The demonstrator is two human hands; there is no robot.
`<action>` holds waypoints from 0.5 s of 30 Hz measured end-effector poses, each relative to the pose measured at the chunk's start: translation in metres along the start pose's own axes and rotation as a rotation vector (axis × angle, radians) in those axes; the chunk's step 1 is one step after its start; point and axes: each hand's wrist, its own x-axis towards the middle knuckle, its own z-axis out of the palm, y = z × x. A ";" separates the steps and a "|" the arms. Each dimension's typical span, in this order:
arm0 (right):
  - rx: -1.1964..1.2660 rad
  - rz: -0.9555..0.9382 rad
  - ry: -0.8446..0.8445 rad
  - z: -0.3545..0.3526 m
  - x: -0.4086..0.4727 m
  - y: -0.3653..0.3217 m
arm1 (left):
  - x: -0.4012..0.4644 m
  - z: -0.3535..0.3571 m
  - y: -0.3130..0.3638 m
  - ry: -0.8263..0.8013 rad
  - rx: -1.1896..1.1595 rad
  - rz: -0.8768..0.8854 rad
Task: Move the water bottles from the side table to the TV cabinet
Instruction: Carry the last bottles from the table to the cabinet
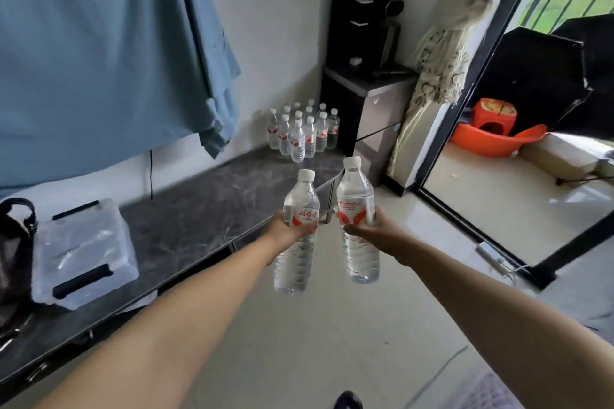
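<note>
My left hand (286,232) grips a clear water bottle (297,259) with a white cap and red label, held upright in the air. My right hand (373,232) grips a second, similar bottle (358,191), also upright and slightly higher. Both bottles hang over the floor just off the front edge of the long dark marble-topped TV cabinet (199,209). Several more water bottles (302,131) stand clustered at the cabinet's far end, against the wall.
A clear plastic box with black handles (83,252) and a dark bag (15,242) sit on the cabinet's near left. A black water dispenser (363,76) stands beyond the cabinet. A balcony door frame (465,129), an orange basin (491,139) and curtains lie to the right. Blue cloth hangs above.
</note>
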 end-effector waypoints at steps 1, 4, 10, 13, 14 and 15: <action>-0.013 0.006 -0.009 -0.018 0.020 -0.003 | 0.021 0.008 0.011 0.008 -0.004 -0.007; -0.046 0.026 0.010 -0.056 0.074 -0.010 | 0.071 0.026 0.036 0.039 -0.028 -0.033; -0.043 0.066 0.014 -0.093 0.183 -0.019 | 0.175 0.036 0.067 0.006 -0.037 -0.057; -0.073 0.066 0.006 -0.102 0.239 -0.025 | 0.232 0.031 0.080 -0.006 -0.037 -0.042; -0.076 0.075 0.015 -0.105 0.257 -0.027 | 0.252 0.027 0.084 -0.006 -0.024 -0.054; -0.076 0.077 0.015 -0.108 0.276 -0.030 | 0.271 0.023 0.089 -0.005 -0.020 -0.066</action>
